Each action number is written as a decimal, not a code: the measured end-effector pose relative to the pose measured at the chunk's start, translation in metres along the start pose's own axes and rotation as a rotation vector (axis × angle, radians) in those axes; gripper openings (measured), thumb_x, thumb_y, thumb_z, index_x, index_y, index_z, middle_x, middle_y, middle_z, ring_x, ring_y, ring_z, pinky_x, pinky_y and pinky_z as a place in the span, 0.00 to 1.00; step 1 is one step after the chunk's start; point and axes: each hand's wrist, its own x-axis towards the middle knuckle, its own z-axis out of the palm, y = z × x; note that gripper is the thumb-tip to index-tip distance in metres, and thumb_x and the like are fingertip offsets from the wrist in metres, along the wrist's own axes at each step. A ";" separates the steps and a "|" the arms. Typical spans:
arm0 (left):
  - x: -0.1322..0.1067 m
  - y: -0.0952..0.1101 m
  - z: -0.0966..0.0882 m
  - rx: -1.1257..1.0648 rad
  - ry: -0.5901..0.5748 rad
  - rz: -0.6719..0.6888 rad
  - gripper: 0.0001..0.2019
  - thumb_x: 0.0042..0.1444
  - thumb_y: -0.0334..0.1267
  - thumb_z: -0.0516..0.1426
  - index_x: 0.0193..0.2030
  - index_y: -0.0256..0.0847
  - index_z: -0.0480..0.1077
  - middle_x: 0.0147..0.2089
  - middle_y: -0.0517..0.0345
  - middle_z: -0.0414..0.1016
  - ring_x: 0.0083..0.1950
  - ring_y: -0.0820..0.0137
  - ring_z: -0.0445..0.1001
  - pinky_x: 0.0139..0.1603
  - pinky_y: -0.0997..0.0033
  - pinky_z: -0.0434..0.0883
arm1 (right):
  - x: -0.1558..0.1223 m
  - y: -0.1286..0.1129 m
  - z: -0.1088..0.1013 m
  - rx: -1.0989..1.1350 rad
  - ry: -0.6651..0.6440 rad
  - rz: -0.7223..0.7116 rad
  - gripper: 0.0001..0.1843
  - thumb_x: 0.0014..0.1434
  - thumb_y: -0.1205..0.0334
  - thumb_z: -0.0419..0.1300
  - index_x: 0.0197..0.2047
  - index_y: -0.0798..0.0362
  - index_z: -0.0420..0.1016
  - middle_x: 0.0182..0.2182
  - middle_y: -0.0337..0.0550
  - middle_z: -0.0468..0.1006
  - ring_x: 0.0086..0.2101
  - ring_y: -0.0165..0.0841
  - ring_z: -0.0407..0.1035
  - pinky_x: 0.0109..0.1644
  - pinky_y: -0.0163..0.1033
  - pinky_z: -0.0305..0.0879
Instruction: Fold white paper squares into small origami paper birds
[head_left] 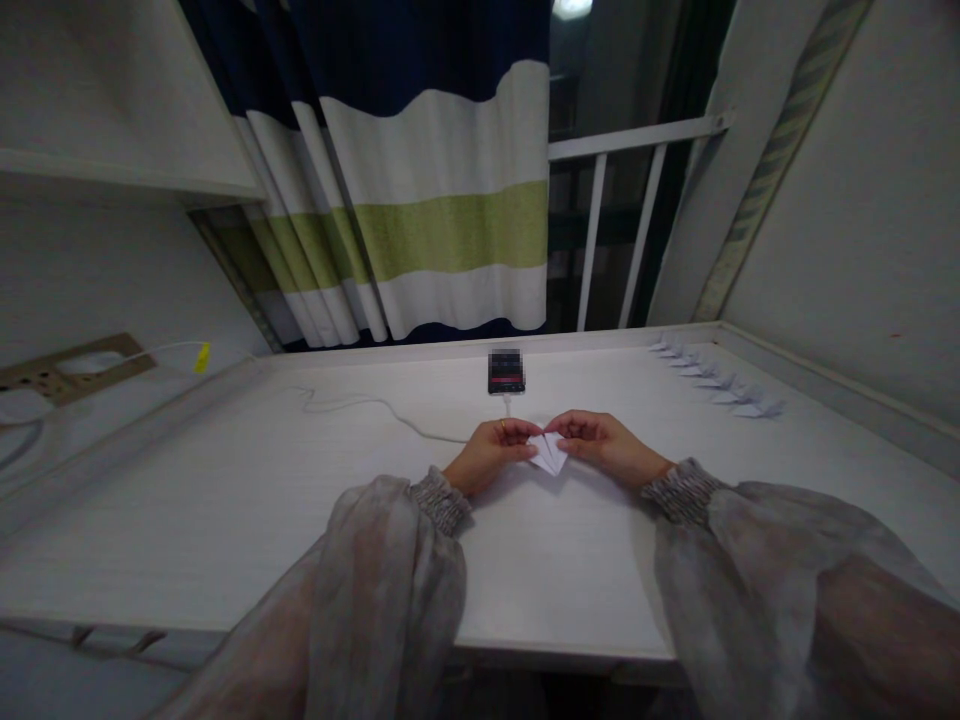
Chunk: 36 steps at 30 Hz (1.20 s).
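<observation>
Just this side of the phone (506, 370), low over the table (225, 500), the left hand (491, 452) and right hand (607, 447) each pinch a side of the small folded paper (551, 456) — the crease probably comes cleanest with edges aligned before pressing.

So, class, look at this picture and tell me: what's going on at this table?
A person in sheer grey sleeves sits at a white table and pinches a small folded white paper between the left hand and the right hand, just above the tabletop. A row of small folded paper pieces lies along the far right edge. Beyond the hands, a phone lies flat with a white cable running off to the left.
</observation>
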 end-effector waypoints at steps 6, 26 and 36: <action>-0.001 0.000 0.001 0.004 -0.025 -0.023 0.13 0.31 0.29 0.65 0.29 0.32 0.70 0.28 0.60 0.71 0.29 0.78 0.68 0.37 0.73 0.63 | -0.002 -0.004 0.004 0.015 0.015 0.031 0.13 0.43 0.55 0.62 0.26 0.57 0.67 0.22 0.35 0.68 0.24 0.25 0.60 0.29 0.33 0.54; -0.003 0.005 0.001 0.149 -0.048 -0.036 0.10 0.34 0.30 0.63 0.25 0.31 0.67 0.24 0.61 0.69 0.26 0.79 0.66 0.31 0.76 0.61 | -0.004 -0.012 0.003 -0.250 -0.114 0.009 0.11 0.47 0.57 0.60 0.28 0.58 0.73 0.27 0.39 0.72 0.29 0.28 0.66 0.38 0.38 0.62; -0.002 0.006 -0.003 0.003 -0.010 -0.105 0.11 0.36 0.25 0.57 0.31 0.30 0.72 0.27 0.55 0.73 0.30 0.76 0.70 0.38 0.72 0.65 | -0.011 -0.021 -0.009 -1.115 -0.169 -0.631 0.13 0.58 0.65 0.50 0.40 0.52 0.74 0.45 0.51 0.68 0.43 0.35 0.63 0.44 0.45 0.63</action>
